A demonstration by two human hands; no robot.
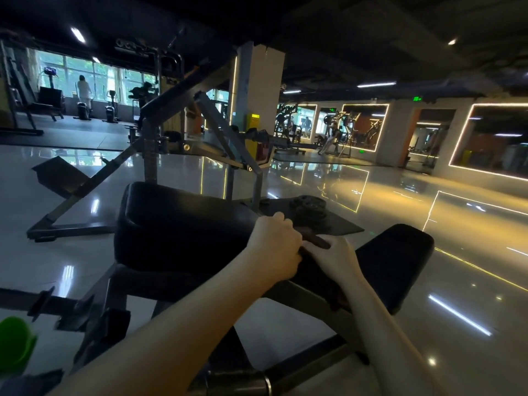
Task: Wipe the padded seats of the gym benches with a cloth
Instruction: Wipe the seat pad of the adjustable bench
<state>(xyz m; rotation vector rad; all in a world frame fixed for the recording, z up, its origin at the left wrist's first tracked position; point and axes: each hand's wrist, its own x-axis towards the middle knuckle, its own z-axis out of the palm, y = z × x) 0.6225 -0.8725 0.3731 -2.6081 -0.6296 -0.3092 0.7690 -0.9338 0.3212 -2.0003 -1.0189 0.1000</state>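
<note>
A black padded bench pad (177, 224) fills the middle of the view, with a second black padded seat (400, 258) to its right. Between the two pads, both hands meet over a dark brown cloth (315, 240). My left hand (274, 247) is curled round one end of the cloth. My right hand (337, 258) grips the other end, with part of the cloth trailing under the wrist (334, 295). The cloth is dim and partly hidden by the fingers.
The grey steel frame (205, 115) of the machine rises behind the pads. Weight plates (308, 207) lie on a dark mat past the hands. A green object (14, 344) sits at the lower left. Glossy floor spreads right; a person stands by the far windows (84, 90).
</note>
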